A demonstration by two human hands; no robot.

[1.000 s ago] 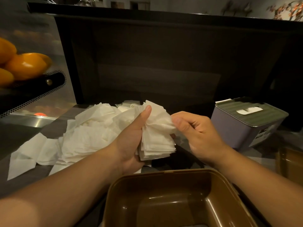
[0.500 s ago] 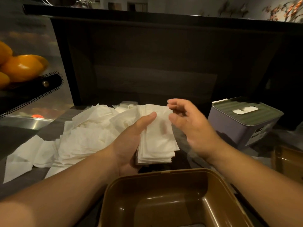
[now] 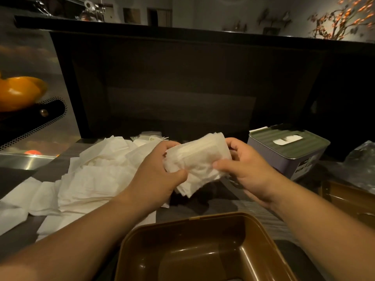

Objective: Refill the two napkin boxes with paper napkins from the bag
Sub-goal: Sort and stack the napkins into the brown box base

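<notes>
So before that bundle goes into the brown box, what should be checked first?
1. Both hands hold the napkin stack: left hand and right hand grip opposite ends: ok.
2. Stack squared up: edges fanned and uneven: not ok.
3. Brown box open, no lid on it: ok.
4. Box bottom free of things: ok where visible.
5. Stack fits the box: cannot tell.

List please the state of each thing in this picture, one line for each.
Napkin stack: held in the air by both hands.
Left hand: grips the stack.
Right hand: grips the stack.
Brown box: open, no napkins visible inside.
Grey box: lid closed, napkin showing in slot.
Loose napkins: spread in a heap on the counter.
</notes>
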